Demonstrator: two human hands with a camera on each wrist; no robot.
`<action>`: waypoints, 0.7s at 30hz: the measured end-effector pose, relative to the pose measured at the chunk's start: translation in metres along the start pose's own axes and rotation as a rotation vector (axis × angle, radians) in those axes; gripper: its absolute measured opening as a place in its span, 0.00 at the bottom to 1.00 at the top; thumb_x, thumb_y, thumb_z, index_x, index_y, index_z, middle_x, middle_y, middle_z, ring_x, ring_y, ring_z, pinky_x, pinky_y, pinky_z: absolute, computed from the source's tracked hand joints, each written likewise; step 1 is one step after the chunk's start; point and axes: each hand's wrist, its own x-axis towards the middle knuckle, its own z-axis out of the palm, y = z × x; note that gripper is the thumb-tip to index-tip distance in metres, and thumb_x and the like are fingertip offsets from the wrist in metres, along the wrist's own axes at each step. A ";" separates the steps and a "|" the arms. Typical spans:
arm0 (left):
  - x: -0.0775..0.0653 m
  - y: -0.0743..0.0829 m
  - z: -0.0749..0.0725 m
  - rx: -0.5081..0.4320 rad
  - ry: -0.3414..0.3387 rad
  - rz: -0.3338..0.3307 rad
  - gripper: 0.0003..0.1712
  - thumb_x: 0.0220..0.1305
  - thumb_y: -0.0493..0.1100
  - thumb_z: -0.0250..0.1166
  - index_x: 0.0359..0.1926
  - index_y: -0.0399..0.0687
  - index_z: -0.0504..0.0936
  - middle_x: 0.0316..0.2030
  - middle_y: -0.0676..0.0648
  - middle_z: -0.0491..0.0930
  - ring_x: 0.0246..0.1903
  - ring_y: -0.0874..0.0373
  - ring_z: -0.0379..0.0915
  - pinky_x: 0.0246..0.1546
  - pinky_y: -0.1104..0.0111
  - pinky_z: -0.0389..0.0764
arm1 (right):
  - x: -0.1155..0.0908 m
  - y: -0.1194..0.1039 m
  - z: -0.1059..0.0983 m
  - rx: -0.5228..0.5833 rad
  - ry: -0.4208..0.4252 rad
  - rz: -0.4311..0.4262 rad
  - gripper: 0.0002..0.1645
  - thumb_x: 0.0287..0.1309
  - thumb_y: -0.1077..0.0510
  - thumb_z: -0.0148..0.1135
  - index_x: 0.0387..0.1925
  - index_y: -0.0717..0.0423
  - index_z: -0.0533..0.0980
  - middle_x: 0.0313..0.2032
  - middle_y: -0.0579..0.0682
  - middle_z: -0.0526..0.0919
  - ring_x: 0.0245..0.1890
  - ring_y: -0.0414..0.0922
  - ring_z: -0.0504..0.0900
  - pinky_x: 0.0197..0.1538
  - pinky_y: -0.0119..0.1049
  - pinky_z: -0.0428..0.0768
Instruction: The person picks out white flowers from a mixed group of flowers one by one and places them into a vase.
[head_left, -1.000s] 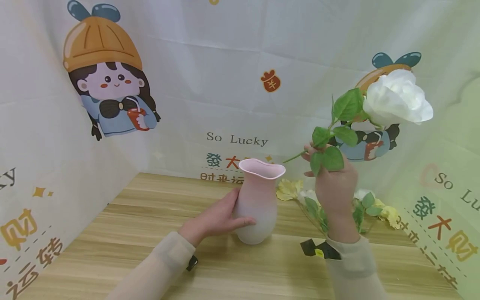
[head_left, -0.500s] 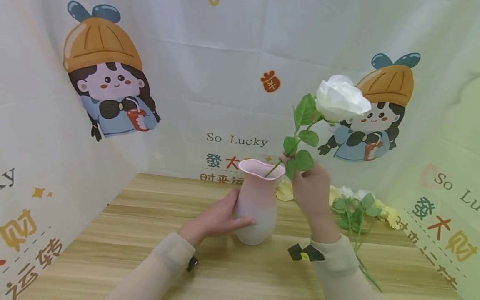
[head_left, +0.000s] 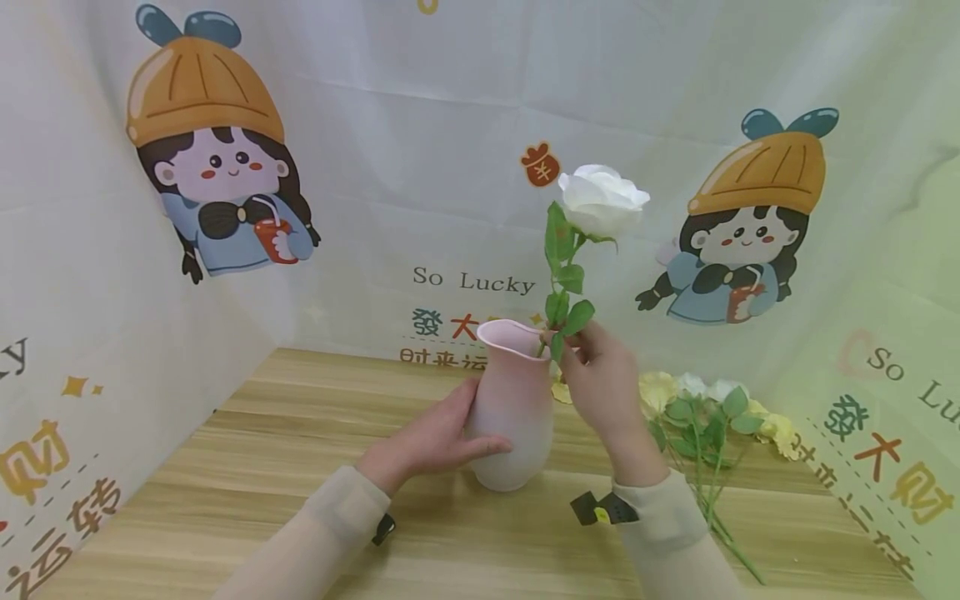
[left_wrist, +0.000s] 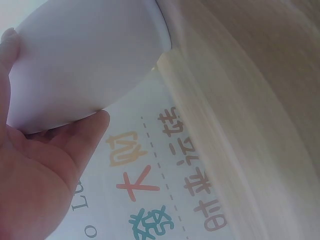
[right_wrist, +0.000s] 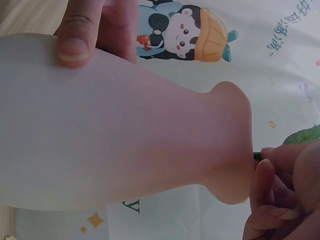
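A pink-and-white vase (head_left: pixel 513 417) with a wavy rim stands upright on the wooden table. My left hand (head_left: pixel 431 433) holds its left side, thumb across the front and the other fingers behind. In the left wrist view, that hand (left_wrist: pixel 45 175) lies against the pale vase wall. My right hand (head_left: pixel 603 379) pinches the green stem of a white rose (head_left: pixel 603 200) at the right of the rim. The stem's lower end is inside the vase mouth, hidden by the wall. In the right wrist view, fingertips (right_wrist: pixel 265 167) hold the stem close beside the rim.
Several white and yellow artificial flowers (head_left: pixel 697 408) lie on the table (head_left: pixel 300 417) to the right, their stems (head_left: pixel 727 537) pointing toward the front. A printed cloth (head_left: pixel 420 167) hangs behind and at both sides. Each wrist carries a small black device (head_left: pixel 603 507).
The right hand has brought the white rose leftward and tipped it more upright. Its stem end has gone from outside the vase into the mouth. The left hand and vase have stayed put.
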 end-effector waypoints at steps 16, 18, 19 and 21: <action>-0.001 0.002 0.000 0.012 -0.003 -0.010 0.57 0.55 0.71 0.68 0.71 0.43 0.54 0.57 0.47 0.70 0.49 0.59 0.71 0.51 0.60 0.78 | -0.004 -0.004 0.000 -0.008 -0.127 0.048 0.14 0.63 0.56 0.68 0.50 0.51 0.82 0.36 0.45 0.86 0.20 0.39 0.77 0.19 0.37 0.78; -0.001 0.002 0.000 0.013 -0.002 -0.006 0.57 0.55 0.70 0.68 0.72 0.43 0.54 0.57 0.47 0.69 0.50 0.59 0.71 0.51 0.60 0.78 | -0.004 -0.003 0.000 -0.012 -0.129 0.043 0.15 0.63 0.56 0.68 0.51 0.51 0.82 0.37 0.44 0.86 0.20 0.38 0.76 0.18 0.35 0.77; -0.001 0.002 0.000 0.011 -0.002 -0.002 0.57 0.55 0.70 0.68 0.72 0.43 0.53 0.58 0.47 0.69 0.50 0.59 0.71 0.51 0.60 0.78 | -0.004 -0.003 0.000 -0.008 -0.130 0.040 0.15 0.63 0.56 0.68 0.51 0.51 0.82 0.37 0.44 0.86 0.20 0.38 0.75 0.17 0.34 0.76; 0.000 0.001 0.000 0.012 -0.001 0.006 0.57 0.56 0.70 0.68 0.72 0.43 0.53 0.58 0.47 0.69 0.50 0.59 0.71 0.51 0.59 0.78 | -0.004 -0.003 -0.001 0.006 -0.125 0.030 0.15 0.63 0.56 0.67 0.51 0.51 0.82 0.38 0.44 0.86 0.19 0.38 0.75 0.16 0.32 0.74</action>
